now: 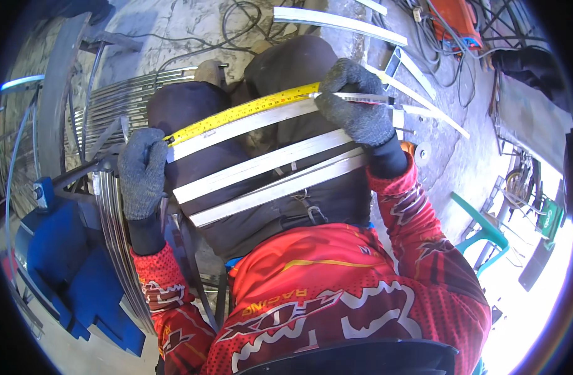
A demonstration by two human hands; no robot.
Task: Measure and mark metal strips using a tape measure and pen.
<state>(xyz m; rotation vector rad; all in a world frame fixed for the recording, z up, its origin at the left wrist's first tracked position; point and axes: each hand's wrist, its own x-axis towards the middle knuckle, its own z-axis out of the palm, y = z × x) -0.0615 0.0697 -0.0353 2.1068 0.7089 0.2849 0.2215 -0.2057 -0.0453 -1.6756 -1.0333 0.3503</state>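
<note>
A yellow tape measure blade point(242, 110) is stretched along the far edge of a white metal bar point(252, 126) across my thighs. My left hand point(143, 174), in a dark grey knit glove, is closed at the left end, pinching the tape's end against the bar. Closed around the other end of the tape and bar is my gloved right hand point(356, 103). A slim pale pen-like stick point(367, 98) also pokes out of its fingers on both sides. The tape's case cannot be seen. Nearer my body, more white bars point(261, 165) lie across my lap.
At the left stand a blue machine housing point(74, 256) and bundles of metal rods point(127, 94). Cables point(236, 25) and white bars point(339, 24) lie on the floor ahead. An orange-red machine point(455, 25) sits far right, a green plastic chair point(486, 231) nearer.
</note>
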